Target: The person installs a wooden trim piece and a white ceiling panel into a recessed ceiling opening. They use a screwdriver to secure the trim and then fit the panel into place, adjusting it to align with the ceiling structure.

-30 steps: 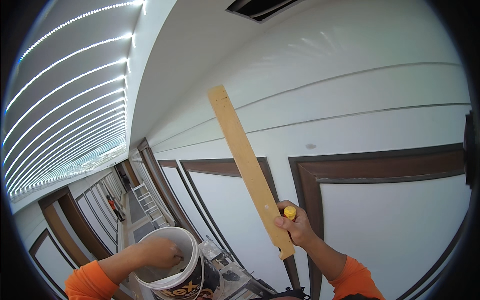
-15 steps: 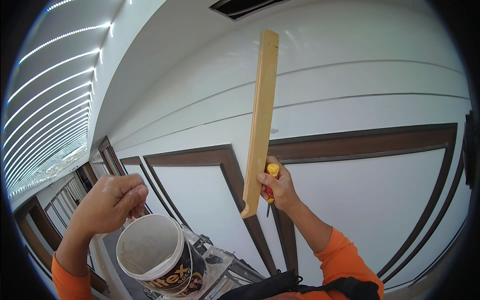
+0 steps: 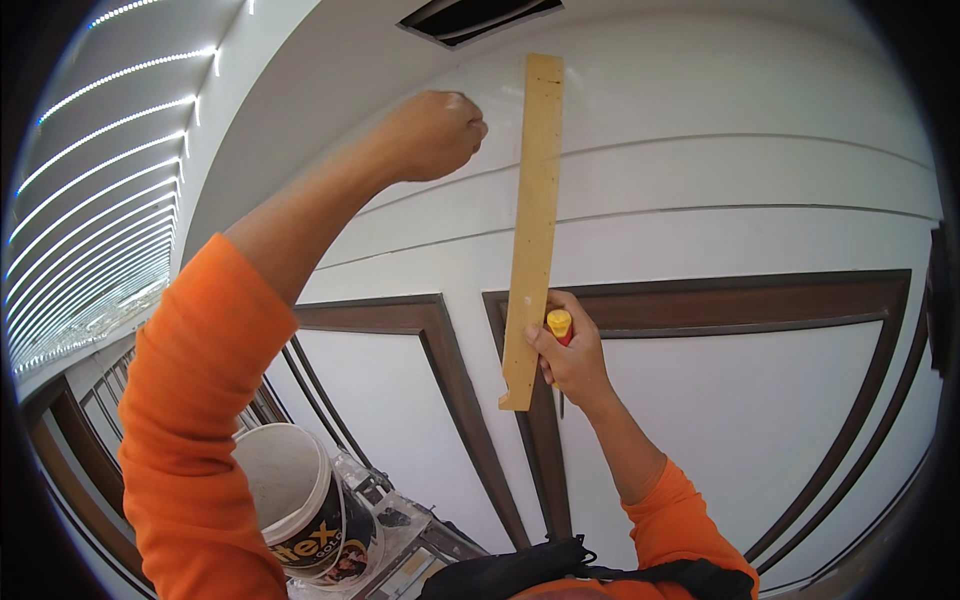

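Note:
My right hand [image 3: 580, 365] is closed around the lower part of a long, flat wooden strip [image 3: 537, 190], which stands almost upright and has a notch at its bottom end. In the same grip is a screwdriver [image 3: 559, 322] with a yellow and red handle, its shaft pointing down. My left hand [image 3: 435, 137] is raised to the left of the strip's upper part, apart from it. Its fingers are curled closed; whatever may be in them is hidden.
A white plastic bucket [image 3: 322, 500] with a dark label stands at lower left on a metal platform [image 3: 420, 545]. Ahead is a white wall [image 3: 680, 235] with dark brown frame mouldings [image 3: 720, 300]. Overhead are a dark rectangular ceiling opening [image 3: 480, 18] and rows of light strips [image 3: 120, 125].
My left hand has risen from above the bucket to beside the strip's upper part. The strip has turned so that its broad face shows more, still in my right hand with the screwdriver.

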The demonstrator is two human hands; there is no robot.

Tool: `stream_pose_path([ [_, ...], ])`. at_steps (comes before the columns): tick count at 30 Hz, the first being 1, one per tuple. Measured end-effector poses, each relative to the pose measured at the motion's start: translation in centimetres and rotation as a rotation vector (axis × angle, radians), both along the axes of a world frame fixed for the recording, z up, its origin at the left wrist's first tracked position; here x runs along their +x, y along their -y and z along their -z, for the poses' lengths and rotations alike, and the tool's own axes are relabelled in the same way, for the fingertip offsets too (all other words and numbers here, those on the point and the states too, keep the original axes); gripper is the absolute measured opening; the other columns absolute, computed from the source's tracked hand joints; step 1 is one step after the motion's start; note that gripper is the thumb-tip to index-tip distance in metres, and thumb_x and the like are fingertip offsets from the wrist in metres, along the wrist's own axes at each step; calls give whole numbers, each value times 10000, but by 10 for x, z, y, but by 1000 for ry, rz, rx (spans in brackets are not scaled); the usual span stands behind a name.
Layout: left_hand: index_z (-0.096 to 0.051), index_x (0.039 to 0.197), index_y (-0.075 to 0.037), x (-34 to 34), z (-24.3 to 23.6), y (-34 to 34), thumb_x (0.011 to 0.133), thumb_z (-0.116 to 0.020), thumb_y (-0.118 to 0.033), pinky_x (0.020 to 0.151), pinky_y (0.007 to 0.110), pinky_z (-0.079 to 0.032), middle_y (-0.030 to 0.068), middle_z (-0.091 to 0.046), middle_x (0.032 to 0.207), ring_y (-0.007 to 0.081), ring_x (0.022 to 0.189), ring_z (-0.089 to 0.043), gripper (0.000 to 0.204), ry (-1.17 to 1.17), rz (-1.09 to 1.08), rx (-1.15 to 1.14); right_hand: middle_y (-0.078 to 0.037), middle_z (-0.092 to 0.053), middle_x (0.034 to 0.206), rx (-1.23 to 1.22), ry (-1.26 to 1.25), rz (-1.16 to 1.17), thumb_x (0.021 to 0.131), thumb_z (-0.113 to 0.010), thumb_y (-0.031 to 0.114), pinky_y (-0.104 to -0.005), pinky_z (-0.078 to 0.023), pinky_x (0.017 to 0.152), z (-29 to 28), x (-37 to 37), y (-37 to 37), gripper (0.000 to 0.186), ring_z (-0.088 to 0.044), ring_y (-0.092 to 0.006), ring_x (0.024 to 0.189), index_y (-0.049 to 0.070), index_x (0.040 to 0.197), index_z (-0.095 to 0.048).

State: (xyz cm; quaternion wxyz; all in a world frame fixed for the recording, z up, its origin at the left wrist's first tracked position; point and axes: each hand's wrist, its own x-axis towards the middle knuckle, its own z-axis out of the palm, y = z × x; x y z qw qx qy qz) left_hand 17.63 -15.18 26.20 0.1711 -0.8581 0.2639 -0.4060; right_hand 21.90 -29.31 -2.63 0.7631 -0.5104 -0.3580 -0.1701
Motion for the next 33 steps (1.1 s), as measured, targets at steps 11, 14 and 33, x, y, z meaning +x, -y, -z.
stream_pose_path([
  [11,-734,1033,1,75,-83,36,939,-476,-50,985,418,-525,129,-707,1165,316,1111,-661,280,306,-204,101,-179,-703,1083,328,213,-158,946,-559,-27,-205,-451,387,-18,-8,66,328,-507,-58,457,10,1259,-467],
  [14,-719,957,-16,75,-79,29,968,-523,-144,902,459,-513,149,-698,1107,341,1027,-650,233,423,-270,-5,-183,-687,1094,458,412,-32,954,-555,-10,-212,-449,379,-50,-1,74,291,-508,-68,443,20,1236,-491],
  [33,-747,990,23,142,-97,11,874,-553,-129,859,506,-573,253,-715,1085,444,976,-705,272,602,-60,120,-151,-662,1284,514,809,179,969,-594,56,-221,-453,373,-209,48,79,187,-513,-69,466,53,1156,-602],
])
